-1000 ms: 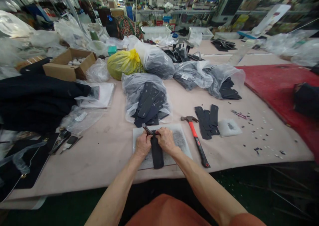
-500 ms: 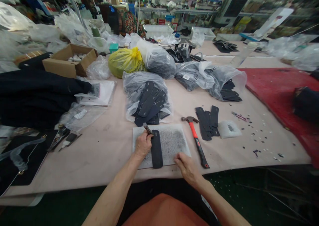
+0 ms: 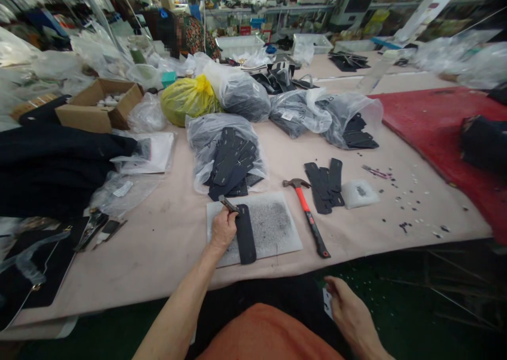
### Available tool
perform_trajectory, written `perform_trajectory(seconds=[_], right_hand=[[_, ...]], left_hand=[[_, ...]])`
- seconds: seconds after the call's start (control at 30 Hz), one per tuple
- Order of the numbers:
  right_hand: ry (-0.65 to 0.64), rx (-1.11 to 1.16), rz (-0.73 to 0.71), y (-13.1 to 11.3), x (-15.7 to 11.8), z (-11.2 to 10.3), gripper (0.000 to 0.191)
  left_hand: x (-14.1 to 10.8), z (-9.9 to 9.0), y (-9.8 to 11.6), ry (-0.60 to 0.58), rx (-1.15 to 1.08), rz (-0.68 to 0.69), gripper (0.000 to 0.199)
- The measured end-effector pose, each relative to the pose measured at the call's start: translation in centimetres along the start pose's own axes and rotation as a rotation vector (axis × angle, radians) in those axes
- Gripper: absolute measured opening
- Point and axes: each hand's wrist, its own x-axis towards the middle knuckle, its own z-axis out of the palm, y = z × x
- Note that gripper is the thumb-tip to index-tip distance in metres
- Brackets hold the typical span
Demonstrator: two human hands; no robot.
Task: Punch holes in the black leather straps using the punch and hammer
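Observation:
My left hand (image 3: 224, 228) is closed around a small dark metal tool (image 3: 228, 204), held over the top end of a black strip (image 3: 246, 235). The strip lies on a white board (image 3: 273, 221) speckled with dark marks. Off the table's front edge, low beside my lap, is my right hand (image 3: 343, 302), its fingers curled and partly apart, with nothing seen in it. A hammer (image 3: 311, 220) with a red and black handle rests right of the board. Several black strips (image 3: 325, 184) lie beyond the hammer, beside a whitish block (image 3: 360, 193).
Behind the board sits a plastic bag (image 3: 229, 156) of black pieces. Further back are a yellow bag (image 3: 190, 100) and a cardboard box (image 3: 99, 106). Dark cloth (image 3: 55, 164) covers the left; a red sheet (image 3: 428, 132) and scattered bits are right. A person (image 3: 196, 37) is far back.
My right hand has left the board's front edge and moved down and right, off the table. The view has shifted slightly; my left hand still holds the tool at the strip.

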Motion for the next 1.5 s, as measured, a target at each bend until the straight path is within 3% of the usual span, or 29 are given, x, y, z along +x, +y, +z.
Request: perform_trajectory(seconds=[0.07,0.17,0.23,0.3,0.47,0.73,0.83,0.97,1.1,1.2,1.37,1.5], right_hand=[[0.067,0.063,-0.2,-4.9,1.9,0.4,0.032],[0.049,0.064,-0.607,-11.9,4.8,1.0,0.059],[0.023,0.019,-0.719,-14.9,6.5,1.6,0.067],[0.0,-0.023,-0.775,-16.4,8.0,2.2,0.068],[0.008,-0.085,-0.837,-16.8,11.6,2.9,0.061],[0.042,-0.096,-0.847,-18.9,18.0,2.8,0.052],[-0.003,-0.053,-0.856,-18.1,18.0,2.2,0.061],[-0.053,-0.026,-0.85,-15.8,15.2,1.7,0.088],[-0.032,-0.035,-0.803,-15.3,13.4,2.3,0.078],[-0.007,-0.03,-0.779,-16.3,14.6,2.6,0.071],[-0.006,-0.02,-0.797,-17.2,17.5,2.3,0.075],[0.034,0.015,-0.792,-16.8,17.5,2.5,0.07]], left_hand=[[0.1,0.0,0.1,0.0,-0.008,-0.001,0.023],[0.2,-0.2,0.3,0.007,-0.034,-0.012,0.022],[0.3,-0.4,0.6,0.02,-0.064,-0.036,0.021],[0.3,-0.8,0.9,0.047,-0.092,-0.073,0.02],[-0.1,-1.5,1.6,0.155,-0.119,-0.132,0.021],[-0.9,-0.4,1.2,0.083,-0.201,-0.066,0.021],[-0.9,-0.4,1.0,0.093,-0.218,-0.081,0.022],[-0.9,-0.4,0.9,0.097,-0.242,-0.091,0.022],[-1.2,-0.5,1.3,0.124,-0.225,-0.084,0.023],[-1.3,-0.7,1.7,0.108,-0.255,-0.062,0.022],[-1.1,-0.7,1.5,0.024,-0.264,-0.028,0.021],[-1.2,-0.6,1.0,0.015,-0.28,-0.01,0.021]])
